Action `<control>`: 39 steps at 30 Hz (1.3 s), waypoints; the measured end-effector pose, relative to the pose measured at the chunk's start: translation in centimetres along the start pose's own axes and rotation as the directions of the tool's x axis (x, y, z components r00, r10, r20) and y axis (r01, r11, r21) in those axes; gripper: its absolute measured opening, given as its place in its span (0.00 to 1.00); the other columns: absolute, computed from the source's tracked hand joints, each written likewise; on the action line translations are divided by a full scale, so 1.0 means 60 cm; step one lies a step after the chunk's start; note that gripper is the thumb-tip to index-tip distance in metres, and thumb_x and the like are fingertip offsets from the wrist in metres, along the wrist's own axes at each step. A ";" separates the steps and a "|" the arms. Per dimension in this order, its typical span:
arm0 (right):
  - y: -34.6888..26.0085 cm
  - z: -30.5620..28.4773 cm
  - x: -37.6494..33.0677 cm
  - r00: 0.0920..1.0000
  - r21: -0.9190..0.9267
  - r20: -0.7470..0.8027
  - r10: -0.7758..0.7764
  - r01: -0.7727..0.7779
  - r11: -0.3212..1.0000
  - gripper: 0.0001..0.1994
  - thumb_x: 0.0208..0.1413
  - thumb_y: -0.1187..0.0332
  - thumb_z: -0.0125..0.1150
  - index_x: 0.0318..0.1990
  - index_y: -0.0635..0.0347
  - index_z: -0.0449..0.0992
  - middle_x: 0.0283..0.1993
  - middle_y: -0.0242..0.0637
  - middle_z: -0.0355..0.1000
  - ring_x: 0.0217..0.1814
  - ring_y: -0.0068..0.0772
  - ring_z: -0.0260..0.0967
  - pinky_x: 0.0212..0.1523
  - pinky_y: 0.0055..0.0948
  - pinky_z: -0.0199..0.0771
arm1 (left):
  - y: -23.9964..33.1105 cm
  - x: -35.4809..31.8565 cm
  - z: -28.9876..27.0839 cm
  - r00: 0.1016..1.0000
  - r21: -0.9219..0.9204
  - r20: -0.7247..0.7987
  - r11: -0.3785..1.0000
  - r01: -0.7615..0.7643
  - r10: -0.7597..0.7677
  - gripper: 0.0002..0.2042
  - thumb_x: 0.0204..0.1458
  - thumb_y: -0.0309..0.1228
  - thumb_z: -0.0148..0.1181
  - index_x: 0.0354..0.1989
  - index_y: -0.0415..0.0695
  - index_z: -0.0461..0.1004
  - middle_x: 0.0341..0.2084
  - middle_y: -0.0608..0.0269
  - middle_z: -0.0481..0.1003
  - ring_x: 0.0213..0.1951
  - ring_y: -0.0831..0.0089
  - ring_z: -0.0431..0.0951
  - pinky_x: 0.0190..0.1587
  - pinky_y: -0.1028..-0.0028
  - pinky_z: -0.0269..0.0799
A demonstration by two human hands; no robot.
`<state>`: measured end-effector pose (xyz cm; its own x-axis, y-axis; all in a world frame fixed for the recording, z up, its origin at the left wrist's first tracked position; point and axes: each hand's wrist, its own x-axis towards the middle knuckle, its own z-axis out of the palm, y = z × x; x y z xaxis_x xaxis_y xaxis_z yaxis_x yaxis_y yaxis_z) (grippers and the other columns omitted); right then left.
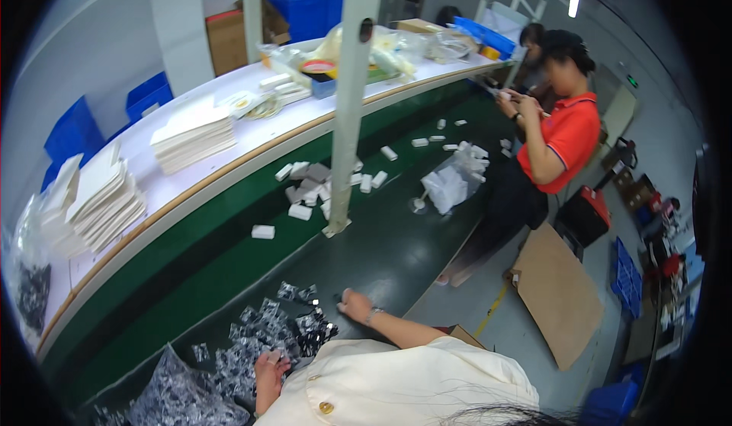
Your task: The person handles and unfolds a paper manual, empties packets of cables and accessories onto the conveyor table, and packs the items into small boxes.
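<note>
My left hand is at the near side of a pile of small clear plastic packets with dark contents. Its fingers are curled together, and what they hold, if anything, is too small to name. Farther right, my right hand is closed low over the dark green work surface, a bracelet on its wrist. Something small and dark shows at its fingertips, too blurred to name. Between both hands lies a heap of short black cables with silvery ends. A large clear bag filled with similar packets stands left of my left hand.
Small white boxes lie scattered on the green belt beyond a white post. A clear bag sits farther right, near a person in a red shirt. Stacked white cartons line the shelf. Flattened cardboard is at right.
</note>
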<state>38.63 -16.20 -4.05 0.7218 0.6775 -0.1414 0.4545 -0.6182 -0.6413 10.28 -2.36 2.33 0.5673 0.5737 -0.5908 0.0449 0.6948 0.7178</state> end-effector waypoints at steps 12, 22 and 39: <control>-0.255 -0.059 -0.092 0.855 0.558 0.257 -0.451 0.250 0.791 0.10 0.44 0.70 0.59 0.28 0.60 0.62 0.31 0.39 0.62 0.33 0.39 0.65 0.33 0.34 0.64 | 0.052 -0.004 0.095 0.930 0.277 0.369 0.954 -0.117 0.007 0.09 0.49 0.25 0.52 0.39 0.38 0.68 0.29 0.58 0.73 0.26 0.71 0.75 0.24 0.78 0.74; -0.236 -0.063 -0.077 0.660 0.530 0.109 -0.743 0.594 0.606 0.06 0.45 0.73 0.56 0.32 0.60 0.68 0.36 0.41 0.62 0.37 0.42 0.64 0.39 0.34 0.65 | 0.067 -0.035 0.120 0.934 -0.047 0.356 0.999 0.026 -0.007 0.11 0.54 0.32 0.51 0.41 0.38 0.67 0.29 0.60 0.73 0.25 0.73 0.74 0.24 0.79 0.73; -0.284 -0.092 -0.069 0.626 0.202 0.313 -0.714 0.691 0.694 0.12 0.49 0.68 0.56 0.42 0.59 0.68 0.39 0.42 0.64 0.41 0.46 0.65 0.38 0.38 0.68 | 0.088 0.025 0.087 0.926 0.008 0.332 0.983 0.185 -0.177 0.07 0.49 0.23 0.51 0.37 0.39 0.67 0.24 0.64 0.69 0.17 0.81 0.64 0.13 0.83 0.54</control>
<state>30.77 -10.70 11.65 -0.0357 0.9904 0.1338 0.7086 0.1195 -0.6955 15.65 -0.09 7.16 0.7908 0.2644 -0.5520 0.1559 0.7851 0.5994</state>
